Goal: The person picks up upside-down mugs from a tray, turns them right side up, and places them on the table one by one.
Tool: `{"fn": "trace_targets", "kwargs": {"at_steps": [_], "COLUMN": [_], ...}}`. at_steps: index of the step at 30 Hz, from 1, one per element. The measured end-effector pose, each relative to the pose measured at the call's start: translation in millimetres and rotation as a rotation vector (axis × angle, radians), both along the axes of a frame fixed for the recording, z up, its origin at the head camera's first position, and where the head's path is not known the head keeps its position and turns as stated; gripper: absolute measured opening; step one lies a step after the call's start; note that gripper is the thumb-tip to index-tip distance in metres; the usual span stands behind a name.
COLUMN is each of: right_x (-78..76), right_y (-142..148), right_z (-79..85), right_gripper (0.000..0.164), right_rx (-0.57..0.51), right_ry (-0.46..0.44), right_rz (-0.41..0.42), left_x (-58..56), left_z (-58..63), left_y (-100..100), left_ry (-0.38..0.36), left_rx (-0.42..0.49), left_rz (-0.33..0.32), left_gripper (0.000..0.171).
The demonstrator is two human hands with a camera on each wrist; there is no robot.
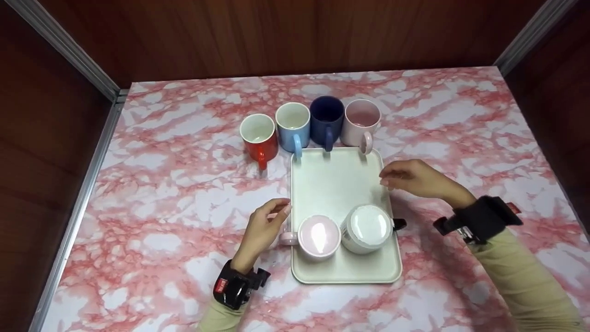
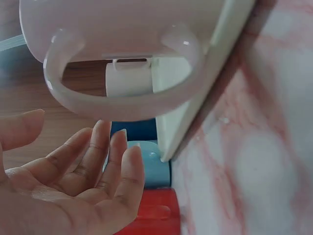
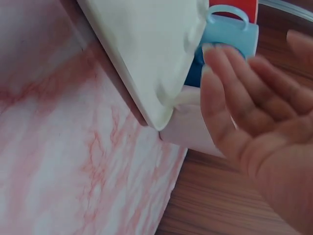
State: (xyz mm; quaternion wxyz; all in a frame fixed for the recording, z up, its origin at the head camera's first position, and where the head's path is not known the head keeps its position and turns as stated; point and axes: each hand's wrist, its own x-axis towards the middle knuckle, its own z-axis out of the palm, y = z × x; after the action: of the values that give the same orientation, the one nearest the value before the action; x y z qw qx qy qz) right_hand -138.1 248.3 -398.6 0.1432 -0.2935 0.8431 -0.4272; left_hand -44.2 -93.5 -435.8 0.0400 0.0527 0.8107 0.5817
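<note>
A cream tray (image 1: 339,182) lies on the table. Near its front end, a pink mug (image 1: 319,236) and a white mug (image 1: 367,229) with a black handle stand upside down. My left hand (image 1: 265,226) is at the tray's left edge, just beyond the pink mug's handle, fingers loosely bent and holding nothing. In the left wrist view that handle (image 2: 117,107) looms above the fingertips. Across the tray, my right hand (image 1: 417,180) hovers at the right edge with its fingers relaxed and nothing in them.
Behind the tray stand upright mugs in a row: red (image 1: 259,143), light blue (image 1: 293,127), navy (image 1: 327,121) and pink (image 1: 361,123). Handles of the last three point towards the tray's far edge. Dark wooden panels (image 1: 295,37) enclose the marbled table (image 1: 184,184).
</note>
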Motion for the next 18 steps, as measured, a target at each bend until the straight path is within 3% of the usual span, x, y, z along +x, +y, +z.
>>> {"fn": "trace_targets", "kwargs": {"at_steps": [7,18], "right_x": [11.2,25.7], "right_y": [10.6,13.4], "right_z": [3.6,5.1], "right_gripper": [0.017,0.023], "right_rx": [0.054,0.144], "right_ry": [0.014,-0.153], "right_rz": [0.253,0.407], "left_x": [0.0,4.5], "left_z": [12.6,30.3], "left_y": [7.4,21.9], "left_ry": [0.041,0.108], "left_rx": [-0.002,-0.036], "left_rz": [-0.045,-0.116], "left_gripper": [0.031,0.031]}}
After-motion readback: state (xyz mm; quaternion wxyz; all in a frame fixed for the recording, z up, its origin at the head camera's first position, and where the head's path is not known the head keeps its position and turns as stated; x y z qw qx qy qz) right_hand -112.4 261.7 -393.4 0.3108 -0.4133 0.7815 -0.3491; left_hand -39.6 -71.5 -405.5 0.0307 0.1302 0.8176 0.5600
